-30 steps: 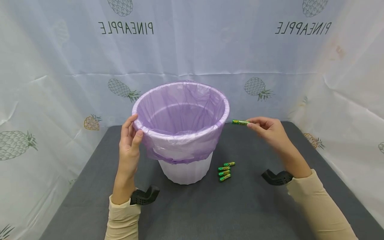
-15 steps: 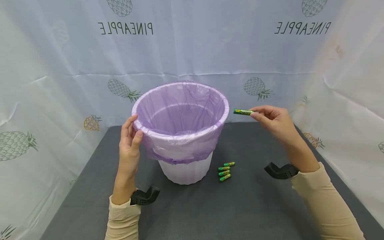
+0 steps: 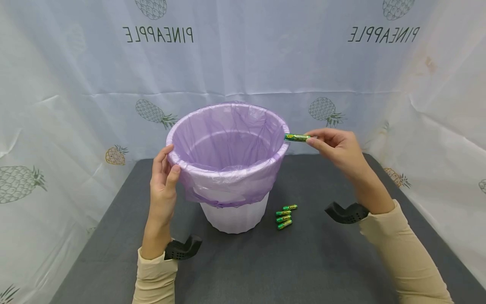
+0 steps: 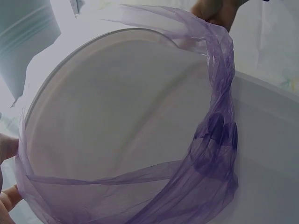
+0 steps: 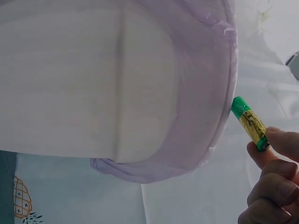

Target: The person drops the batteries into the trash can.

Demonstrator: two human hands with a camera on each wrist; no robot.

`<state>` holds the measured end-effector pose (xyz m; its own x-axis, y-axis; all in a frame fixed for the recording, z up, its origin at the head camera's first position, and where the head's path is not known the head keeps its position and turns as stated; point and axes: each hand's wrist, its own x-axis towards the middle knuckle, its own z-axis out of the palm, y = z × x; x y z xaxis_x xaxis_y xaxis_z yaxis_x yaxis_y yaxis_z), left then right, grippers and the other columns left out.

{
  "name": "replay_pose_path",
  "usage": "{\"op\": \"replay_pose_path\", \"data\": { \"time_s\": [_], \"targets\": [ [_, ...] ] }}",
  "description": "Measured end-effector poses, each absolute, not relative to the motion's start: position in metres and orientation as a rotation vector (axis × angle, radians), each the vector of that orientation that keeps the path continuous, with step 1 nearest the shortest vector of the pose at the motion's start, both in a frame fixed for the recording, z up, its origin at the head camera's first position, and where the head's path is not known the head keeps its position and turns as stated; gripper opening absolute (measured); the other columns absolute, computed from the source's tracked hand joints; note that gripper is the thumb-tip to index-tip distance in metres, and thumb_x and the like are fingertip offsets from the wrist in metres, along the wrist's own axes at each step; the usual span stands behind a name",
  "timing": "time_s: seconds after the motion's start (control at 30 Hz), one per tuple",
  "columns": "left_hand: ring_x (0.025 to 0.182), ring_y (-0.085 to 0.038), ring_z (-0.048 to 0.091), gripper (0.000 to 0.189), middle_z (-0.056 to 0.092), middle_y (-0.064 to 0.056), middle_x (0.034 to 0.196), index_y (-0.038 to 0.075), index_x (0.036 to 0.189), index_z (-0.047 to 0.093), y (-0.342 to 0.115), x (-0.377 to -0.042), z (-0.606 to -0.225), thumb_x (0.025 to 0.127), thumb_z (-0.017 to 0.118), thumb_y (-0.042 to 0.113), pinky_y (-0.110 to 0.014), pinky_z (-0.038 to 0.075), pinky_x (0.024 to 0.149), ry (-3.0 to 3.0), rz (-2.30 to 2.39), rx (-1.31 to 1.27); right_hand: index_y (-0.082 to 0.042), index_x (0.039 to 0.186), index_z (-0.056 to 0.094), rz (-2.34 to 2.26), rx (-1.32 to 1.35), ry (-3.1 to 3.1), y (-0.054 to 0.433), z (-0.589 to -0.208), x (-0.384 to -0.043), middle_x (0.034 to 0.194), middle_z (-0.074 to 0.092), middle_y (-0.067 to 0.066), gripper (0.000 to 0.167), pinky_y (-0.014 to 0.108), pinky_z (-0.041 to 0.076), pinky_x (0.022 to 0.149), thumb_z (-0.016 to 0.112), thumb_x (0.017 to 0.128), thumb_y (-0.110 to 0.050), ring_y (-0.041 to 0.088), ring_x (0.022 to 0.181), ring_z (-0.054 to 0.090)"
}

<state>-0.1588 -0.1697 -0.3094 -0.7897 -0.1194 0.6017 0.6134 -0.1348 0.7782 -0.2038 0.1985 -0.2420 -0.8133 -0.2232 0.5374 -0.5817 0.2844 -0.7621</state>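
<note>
A white trash can [image 3: 234,218] stands on the table, lined with a purple bag [image 3: 231,185] folded over its rim. My left hand [image 3: 162,190] holds the rim at its left side, fingertips and thumb on the bagged edge. Between thumb and forefinger, my right hand [image 3: 338,145] pinches one end of a green and gold battery [image 3: 297,137]. The battery's free end overlaps the right rim in the head view and points toward the can. In the right wrist view, the battery [image 5: 251,123] slants up toward the bag's edge. Several similar batteries [image 3: 284,219] lie right of the can.
A dark grey cloth [image 3: 243,270] covers the table. Pale curtains [image 3: 250,63] printed with pineapples hang behind and along both sides. Black camera mounts [image 3: 184,248] sit on both wrists.
My right hand has risen with the battery, drawn slightly right, then come back left to the can's rim. The left hand and the can have stayed in place.
</note>
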Motion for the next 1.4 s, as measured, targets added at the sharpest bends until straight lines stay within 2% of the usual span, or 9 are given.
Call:
{"op": "replay_pose_path", "data": {
  "time_s": [0.23,0.37,0.47,0.83,0.93,1.13,1.2,1.3,1.4],
  "targets": [
    [0.107,-0.006,0.048,0.043,0.047,0.002,0.131,0.016,0.139,0.042,-0.166,-0.157,-0.313,0.097,0.044,0.007,-0.017,0.038,0.095,-1.635,-1.975,-0.598,-0.026,0.092,0.071,1.510,0.741,-2.276,0.187,-0.242,-0.208,0.058,0.042,-0.012,0.023,0.029,0.025,0.047,0.064,0.089,-0.004,0.010,0.050,0.030],
    [0.108,-0.006,0.047,0.043,0.047,0.002,0.131,0.017,0.139,0.042,-0.165,-0.158,-0.317,0.097,0.043,0.007,-0.017,0.038,0.095,-1.642,-1.984,-0.562,-0.009,0.095,0.073,1.467,0.771,-2.294,0.178,-0.244,-0.212,0.057,0.042,-0.012,0.012,0.028,0.025,0.046,0.065,0.088,-0.003,0.008,0.049,0.029],
    [0.106,-0.006,0.048,0.044,0.048,0.003,0.129,0.019,0.138,0.042,-0.165,-0.158,-0.319,0.096,0.043,0.007,-0.017,0.038,0.094,-1.654,-1.993,-0.513,0.004,0.098,0.070,1.452,0.772,-2.305,0.173,-0.247,-0.215,0.057,0.043,-0.013,0.013,0.026,0.025,0.046,0.065,0.088,-0.003,0.006,0.050,0.031],
    [0.108,-0.007,0.049,0.043,0.049,0.001,0.131,0.017,0.138,0.043,-0.167,-0.161,-0.318,0.096,0.044,0.008,-0.017,0.038,0.096,-1.625,-1.975,-0.575,0.013,0.097,0.067,1.591,0.735,-2.225,0.159,-0.255,-0.222,0.055,0.045,-0.017,0.015,0.022,0.024,0.048,0.065,0.085,0.003,0.002,0.050,0.029],
    [0.108,-0.009,0.050,0.042,0.050,0.000,0.130,0.016,0.137,0.044,-0.169,-0.163,-0.313,0.096,0.045,0.008,-0.018,0.038,0.095,-1.603,-1.971,-0.586,0.008,0.098,0.069,1.677,0.716,-2.123,0.157,-0.257,-0.224,0.056,0.044,-0.014,0.014,0.022,0.024,0.049,0.064,0.085,0.005,0.004,0.049,0.029],
    [0.104,-0.010,0.050,0.041,0.052,-0.003,0.125,0.014,0.136,0.046,-0.173,-0.168,-0.304,0.096,0.047,0.008,-0.019,0.038,0.093,-1.543,-1.960,-0.597,-0.019,0.096,0.073,1.828,0.693,-1.949,0.168,-0.281,-0.225,0.061,0.051,-0.011,0.032,0.022,0.028,0.050,0.062,0.084,0.009,0.005,0.051,0.035],
    [0.103,-0.011,0.050,0.040,0.052,-0.003,0.124,0.014,0.136,0.046,-0.174,-0.168,-0.303,0.096,0.047,0.008,-0.019,0.038,0.092,-1.538,-1.966,-0.595,-0.015,0.097,0.073,1.847,0.680,-1.954,0.176,-0.297,-0.225,0.062,0.052,-0.012,0.029,0.023,0.028,0.051,0.062,0.084,0.009,0.004,0.051,0.035],
    [0.103,-0.011,0.050,0.041,0.052,-0.002,0.124,0.015,0.136,0.045,-0.172,-0.167,-0.305,0.096,0.047,0.009,-0.019,0.038,0.092,-1.555,-1.975,-0.581,0.002,0.100,0.070,1.823,0.645,-2.051,0.189,-0.325,-0.224,0.063,0.055,-0.013,0.017,0.024,0.028,0.050,0.062,0.085,0.007,0.002,0.050,0.034],
    [0.103,-0.010,0.050,0.041,0.052,-0.001,0.124,0.016,0.136,0.045,-0.168,-0.164,-0.310,0.096,0.047,0.010,-0.018,0.039,0.092,-1.588,-1.983,-0.547,0.014,0.105,0.064,1.771,0.575,-2.234,0.202,-0.356,-0.223,0.065,0.057,-0.016,0.021,0.024,0.030,0.049,0.063,0.088,0.001,0.001,0.050,0.034]
  ]
}}
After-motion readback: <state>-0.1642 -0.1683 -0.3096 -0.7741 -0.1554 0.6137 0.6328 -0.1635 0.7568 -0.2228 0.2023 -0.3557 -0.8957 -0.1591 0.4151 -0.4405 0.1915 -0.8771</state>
